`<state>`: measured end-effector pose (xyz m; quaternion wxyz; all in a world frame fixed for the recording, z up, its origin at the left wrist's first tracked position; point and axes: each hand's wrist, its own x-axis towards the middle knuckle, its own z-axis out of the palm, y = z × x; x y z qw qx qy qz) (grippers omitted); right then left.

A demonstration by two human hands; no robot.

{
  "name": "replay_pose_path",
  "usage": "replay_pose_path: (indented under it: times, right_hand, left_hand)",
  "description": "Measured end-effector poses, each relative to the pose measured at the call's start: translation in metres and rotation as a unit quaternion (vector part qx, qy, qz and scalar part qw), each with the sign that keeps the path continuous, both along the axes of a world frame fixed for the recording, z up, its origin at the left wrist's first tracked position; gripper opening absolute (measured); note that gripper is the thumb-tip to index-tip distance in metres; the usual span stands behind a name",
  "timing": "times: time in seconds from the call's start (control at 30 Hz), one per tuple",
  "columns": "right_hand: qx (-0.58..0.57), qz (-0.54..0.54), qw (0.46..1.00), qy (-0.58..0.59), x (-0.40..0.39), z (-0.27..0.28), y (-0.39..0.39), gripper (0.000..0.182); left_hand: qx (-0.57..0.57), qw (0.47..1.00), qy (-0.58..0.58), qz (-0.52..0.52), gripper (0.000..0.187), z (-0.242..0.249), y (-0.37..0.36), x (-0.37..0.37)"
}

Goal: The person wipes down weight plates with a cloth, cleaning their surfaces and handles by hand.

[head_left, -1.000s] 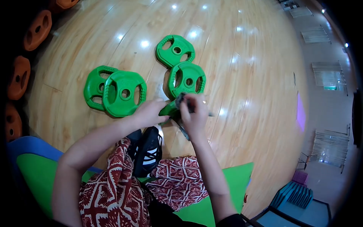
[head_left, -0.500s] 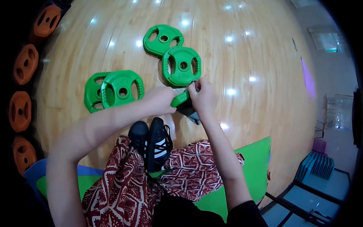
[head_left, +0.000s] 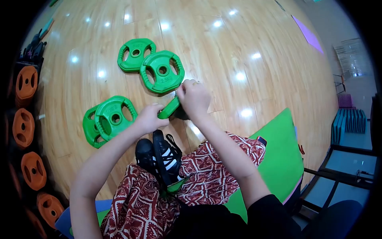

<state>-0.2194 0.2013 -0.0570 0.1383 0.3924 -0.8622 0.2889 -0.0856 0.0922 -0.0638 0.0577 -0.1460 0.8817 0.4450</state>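
Observation:
A green weight plate [head_left: 170,107] stands nearly edge-on between my hands, tilted up to the right. My left hand [head_left: 151,118] is closed on its lower left end. At the upper right end is my right hand [head_left: 194,99], fingers bent closed around a dark cloth [head_left: 181,114], mostly hidden, against the plate. Just beyond lies a green plate marked 2.5KG [head_left: 162,71], overlapping another green plate [head_left: 135,53]. To the left, a green plate [head_left: 115,117] rests partly over a second one [head_left: 91,129].
Orange weight plates [head_left: 34,170] line a rack on the left. My black shoes [head_left: 167,159] are on the wood floor [head_left: 223,59] close below my hands. A green mat [head_left: 274,163] lies under me, and a purple mat [head_left: 307,35] is far right.
My view has turned, so the floor plates appear further left. The held plate tilts more steeply, and less of the cloth shows below my right hand. Both hands keep their grip.

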Motion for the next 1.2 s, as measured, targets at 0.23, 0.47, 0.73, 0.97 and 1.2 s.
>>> replay_pose_path:
  times: [0.23, 0.47, 0.73, 0.97, 1.2]
  right_hand:
    - [0.009, 0.136, 0.99, 0.041, 0.032, -0.003, 0.011, 0.014]
    - [-0.011, 0.015, 0.998, -0.059, 0.014, -0.002, 0.018, 0.014]
    - [-0.05, 0.055, 0.997, -0.01, 0.003, -0.011, 0.021, 0.016]
    - [-0.002, 0.154, 0.988, 0.023, 0.037, 0.006, 0.021, 0.015]
    - [-0.031, -0.017, 0.977, -0.212, -0.01, -0.008, 0.017, 0.014]
  left_hand:
    - [0.049, 0.998, -0.014, 0.02, 0.037, 0.002, 0.005, 0.0]
    - [0.016, 0.999, -0.043, 0.005, 0.035, 0.014, 0.009, -0.007]
    - [0.022, 1.0, -0.018, 0.011, 0.034, -0.001, 0.009, -0.003]
    - [0.012, 1.0, -0.025, -0.002, 0.033, 0.007, 0.006, 0.002]
    - [0.005, 0.999, -0.041, -0.013, 0.037, 0.003, -0.002, 0.017]
